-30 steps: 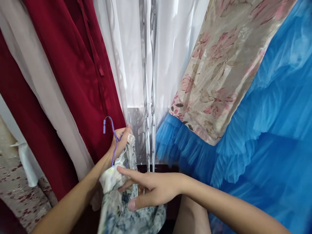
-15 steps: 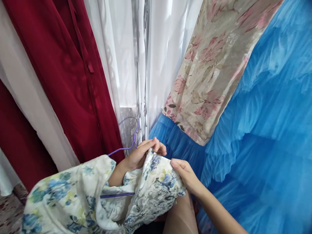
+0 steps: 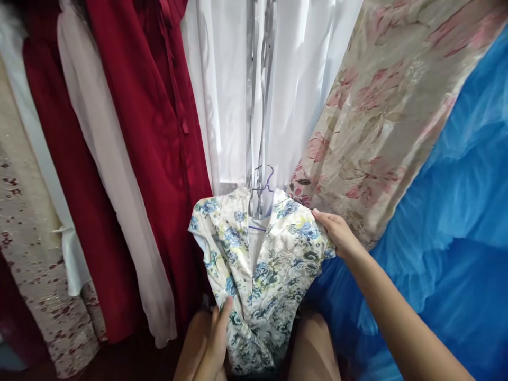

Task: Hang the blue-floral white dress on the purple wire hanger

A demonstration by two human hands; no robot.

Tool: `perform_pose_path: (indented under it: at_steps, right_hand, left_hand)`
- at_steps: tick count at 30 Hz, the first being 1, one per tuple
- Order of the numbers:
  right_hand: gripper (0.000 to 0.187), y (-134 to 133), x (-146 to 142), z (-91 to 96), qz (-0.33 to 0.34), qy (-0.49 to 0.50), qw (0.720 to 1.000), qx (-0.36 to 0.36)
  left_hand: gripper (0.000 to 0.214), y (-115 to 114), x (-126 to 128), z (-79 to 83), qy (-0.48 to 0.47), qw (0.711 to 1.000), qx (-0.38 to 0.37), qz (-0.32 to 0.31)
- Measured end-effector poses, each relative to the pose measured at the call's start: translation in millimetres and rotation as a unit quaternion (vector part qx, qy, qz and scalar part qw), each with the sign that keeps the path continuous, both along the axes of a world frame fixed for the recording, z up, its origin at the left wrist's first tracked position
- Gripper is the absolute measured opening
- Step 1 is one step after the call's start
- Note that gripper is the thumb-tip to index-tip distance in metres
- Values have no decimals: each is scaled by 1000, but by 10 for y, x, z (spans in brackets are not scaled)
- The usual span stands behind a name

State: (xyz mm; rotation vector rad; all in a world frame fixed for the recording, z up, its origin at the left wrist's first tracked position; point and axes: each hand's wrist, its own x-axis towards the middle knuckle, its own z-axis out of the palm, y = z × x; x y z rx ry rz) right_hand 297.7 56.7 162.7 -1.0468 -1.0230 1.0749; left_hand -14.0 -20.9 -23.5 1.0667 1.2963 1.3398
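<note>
A short-sleeved white dress (image 3: 260, 272) with blue and yellow flowers hangs on a thin purple hanger (image 3: 266, 185), its V-neck facing me. The hanger's hook stands up above the collar. At the shoulder on the right, my right hand (image 3: 335, 230) pinches the sleeve edge between thumb and fingers. My left hand (image 3: 218, 333) lies against the lower left side of the dress, fingers stretched out and somewhat blurred; part of it is hard to make out.
Dark red dresses (image 3: 154, 137) and a pale sheer garment (image 3: 115, 174) hang on the left. White fabric (image 3: 230, 95) hangs behind. On the right are a beige dress with pink flowers (image 3: 369, 121) and blue ruffled tulle (image 3: 448, 275). My bare knees (image 3: 313, 344) flank the dress.
The dress has turned upright, its front spread toward me, with the hanger inside. My left hand has come out of the neckline and down to the side. My right hand still pinches the shoulder.
</note>
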Motion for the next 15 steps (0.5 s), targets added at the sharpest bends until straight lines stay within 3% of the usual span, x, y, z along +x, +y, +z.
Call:
perform_pose_path:
  at_steps: [4,9,10,12,15]
  right_hand:
    - [35,-34,-79,-62,53,-54,997,15]
    - [32,-67,18,-118,76,-100,991,39]
    - [30,-72,44,-140,42,-126,989,67]
    - [27,-139,51,-271,-113,-173,967,147]
    - [24,-437,-173,-763,-393,-148,883,212]
  left_hand:
    - [61,-161,5,-357,-57,998,-25,16]
    - [53,-393,193,-518,-36,998,-36,35]
    - [52,-434,236,-546,-35,998,-36,27]
    - [51,-504,305,-603,-28,999,-33,14]
    - [47,-577,353,-653,4,1000,-27,6]
